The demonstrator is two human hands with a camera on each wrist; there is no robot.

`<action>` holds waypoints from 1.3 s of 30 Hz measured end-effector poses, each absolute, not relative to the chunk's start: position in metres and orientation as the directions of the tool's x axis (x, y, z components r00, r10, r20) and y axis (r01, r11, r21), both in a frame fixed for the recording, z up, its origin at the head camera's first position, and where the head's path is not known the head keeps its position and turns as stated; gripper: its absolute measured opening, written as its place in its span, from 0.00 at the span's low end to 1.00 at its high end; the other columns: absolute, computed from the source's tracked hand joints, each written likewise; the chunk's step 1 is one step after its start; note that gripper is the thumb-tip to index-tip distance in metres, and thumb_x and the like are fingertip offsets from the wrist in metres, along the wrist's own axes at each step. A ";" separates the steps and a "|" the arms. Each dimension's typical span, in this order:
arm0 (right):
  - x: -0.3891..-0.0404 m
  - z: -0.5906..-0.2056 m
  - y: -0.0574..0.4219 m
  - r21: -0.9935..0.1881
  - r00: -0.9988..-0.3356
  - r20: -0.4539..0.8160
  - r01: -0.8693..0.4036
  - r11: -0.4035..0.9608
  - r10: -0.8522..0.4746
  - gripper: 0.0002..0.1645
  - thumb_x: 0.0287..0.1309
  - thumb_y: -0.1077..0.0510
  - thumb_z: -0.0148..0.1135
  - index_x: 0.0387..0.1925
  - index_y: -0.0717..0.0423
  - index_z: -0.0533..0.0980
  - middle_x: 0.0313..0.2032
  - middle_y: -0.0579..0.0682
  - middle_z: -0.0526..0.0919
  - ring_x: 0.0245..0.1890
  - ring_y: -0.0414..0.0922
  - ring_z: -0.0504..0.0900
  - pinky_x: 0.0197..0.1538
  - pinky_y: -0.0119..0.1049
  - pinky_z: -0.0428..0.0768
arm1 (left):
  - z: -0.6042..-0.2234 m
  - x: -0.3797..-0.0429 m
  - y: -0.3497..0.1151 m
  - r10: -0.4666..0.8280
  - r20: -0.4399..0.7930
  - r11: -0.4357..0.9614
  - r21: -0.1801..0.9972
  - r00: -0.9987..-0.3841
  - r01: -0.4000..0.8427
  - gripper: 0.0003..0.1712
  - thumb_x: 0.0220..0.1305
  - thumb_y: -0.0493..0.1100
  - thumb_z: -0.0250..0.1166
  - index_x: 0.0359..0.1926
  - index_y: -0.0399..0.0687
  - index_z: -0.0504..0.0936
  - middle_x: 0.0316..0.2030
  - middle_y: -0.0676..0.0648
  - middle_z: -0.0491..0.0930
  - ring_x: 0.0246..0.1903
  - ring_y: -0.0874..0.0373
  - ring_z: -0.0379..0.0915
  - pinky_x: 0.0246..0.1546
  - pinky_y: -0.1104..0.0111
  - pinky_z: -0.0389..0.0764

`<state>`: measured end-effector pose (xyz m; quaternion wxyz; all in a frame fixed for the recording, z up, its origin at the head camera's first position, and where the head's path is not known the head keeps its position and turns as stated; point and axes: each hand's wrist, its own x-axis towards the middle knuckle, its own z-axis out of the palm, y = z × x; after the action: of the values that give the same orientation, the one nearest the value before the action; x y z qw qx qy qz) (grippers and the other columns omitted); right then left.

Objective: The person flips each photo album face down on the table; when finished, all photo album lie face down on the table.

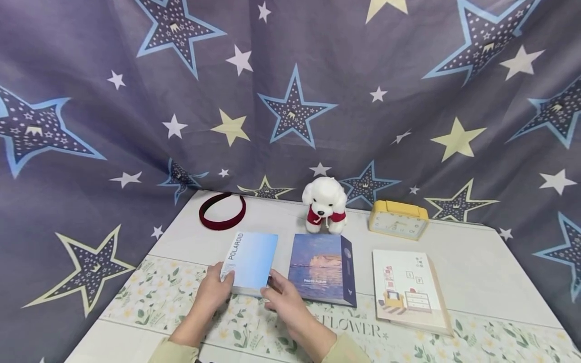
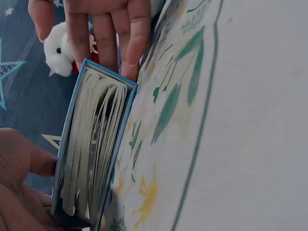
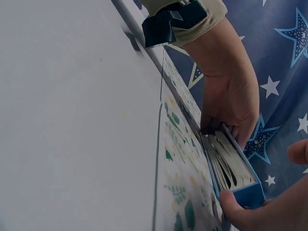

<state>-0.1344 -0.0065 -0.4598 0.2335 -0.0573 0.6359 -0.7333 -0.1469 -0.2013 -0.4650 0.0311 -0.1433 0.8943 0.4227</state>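
Note:
A light-blue photo album (image 1: pixel 251 259) marked POLAROID lies cover up, its page edges (image 2: pixel 94 144) facing me. My left hand (image 1: pixel 213 290) grips its left side, thumb on the cover and the other fingers partly hidden beneath. Beside the near right corner is my right hand (image 1: pixel 288 302). Its fingers (image 2: pixel 106 43) look fairly straight in the left wrist view, and one fingertip touches the corner in the right wrist view, while another digit (image 3: pixel 298 151) stands clear of it. Just to the right lies a dark blue photo album (image 1: pixel 317 267) with a painted seaside cover.
Behind the albums sits a white plush dog (image 1: pixel 324 201) in red. A dark red headband (image 1: pixel 222 222) lies back left, a yellow clock (image 1: pixel 398 220) back right. Nearer on the right is a white illustrated book (image 1: pixel 410 292). Star-patterned cloth (image 1: pixel 290 161) hangs along the table's (image 1: pixel 481 272) back edge.

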 end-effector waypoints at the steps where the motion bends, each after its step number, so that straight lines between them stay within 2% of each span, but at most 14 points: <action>1: -0.134 -0.460 -0.007 -0.961 -0.885 -0.210 0.265 -0.080 -0.416 0.42 0.64 0.59 0.55 0.73 0.70 0.50 0.70 0.71 0.54 0.69 0.64 0.58 0.59 0.53 0.73 | -0.466 -0.147 -0.202 -0.226 -0.171 0.613 0.740 -0.959 -0.277 0.32 0.72 0.44 0.49 0.69 0.25 0.58 0.70 0.23 0.47 0.71 0.29 0.29 0.68 0.40 0.36; 5: -0.131 -0.460 -0.008 -0.967 -0.885 -0.196 0.247 -0.069 -0.422 0.41 0.64 0.59 0.56 0.73 0.67 0.53 0.71 0.69 0.53 0.70 0.64 0.56 0.61 0.55 0.71 | -0.468 -0.147 -0.204 -0.206 -0.138 0.670 0.702 -0.969 -0.242 0.30 0.71 0.43 0.50 0.65 0.21 0.63 0.70 0.21 0.43 0.70 0.26 0.27 0.66 0.38 0.37; 14: -0.126 -0.457 -0.004 -0.970 -0.873 -0.205 0.240 -0.025 -0.442 0.38 0.63 0.58 0.57 0.71 0.65 0.58 0.71 0.66 0.58 0.67 0.62 0.63 0.59 0.54 0.73 | -0.471 -0.145 -0.203 -0.159 -0.123 0.750 0.631 -0.980 -0.201 0.39 0.71 0.45 0.50 0.68 0.16 0.49 0.70 0.21 0.41 0.70 0.28 0.30 0.68 0.42 0.39; 23: -0.118 -0.446 0.013 -0.979 -0.865 -0.169 0.203 -0.021 -0.473 0.32 0.65 0.57 0.58 0.69 0.60 0.65 0.70 0.61 0.61 0.59 0.58 0.74 0.58 0.52 0.74 | -0.468 -0.146 -0.200 -0.138 -0.154 0.748 0.632 -0.978 -0.205 0.42 0.71 0.46 0.51 0.69 0.18 0.44 0.71 0.23 0.38 0.71 0.30 0.31 0.69 0.44 0.39; 26: -0.119 -0.439 0.022 -0.985 -0.855 -0.150 0.173 -0.001 -0.496 0.30 0.67 0.54 0.57 0.68 0.57 0.67 0.70 0.58 0.62 0.57 0.58 0.76 0.58 0.52 0.74 | -0.466 -0.149 -0.199 -0.118 -0.129 0.759 0.628 -0.985 -0.173 0.42 0.71 0.45 0.52 0.69 0.17 0.45 0.70 0.21 0.39 0.71 0.29 0.32 0.69 0.43 0.40; 33: -0.117 -0.431 0.041 -0.992 -0.844 -0.125 0.116 0.050 -0.522 0.27 0.66 0.52 0.59 0.65 0.52 0.72 0.65 0.54 0.71 0.58 0.54 0.76 0.59 0.49 0.74 | -0.463 -0.152 -0.195 -0.140 -0.057 0.840 0.521 -0.988 -0.150 0.38 0.68 0.48 0.55 0.68 0.23 0.59 0.68 0.18 0.45 0.69 0.22 0.30 0.63 0.32 0.39; 39: -0.121 -0.428 0.067 -0.998 -0.843 -0.045 0.011 0.066 -0.535 0.27 0.68 0.53 0.57 0.65 0.58 0.70 0.64 0.60 0.72 0.60 0.57 0.74 0.60 0.45 0.74 | -0.458 -0.152 -0.191 -0.074 0.008 0.838 0.543 -0.997 -0.058 0.38 0.68 0.47 0.57 0.68 0.24 0.59 0.68 0.19 0.46 0.69 0.23 0.33 0.63 0.32 0.41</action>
<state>-0.1208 0.0670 -0.4279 0.2077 -0.1874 0.7000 -0.6571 -0.1516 -0.1914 -0.4576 -0.0145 -0.0344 0.9584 0.2828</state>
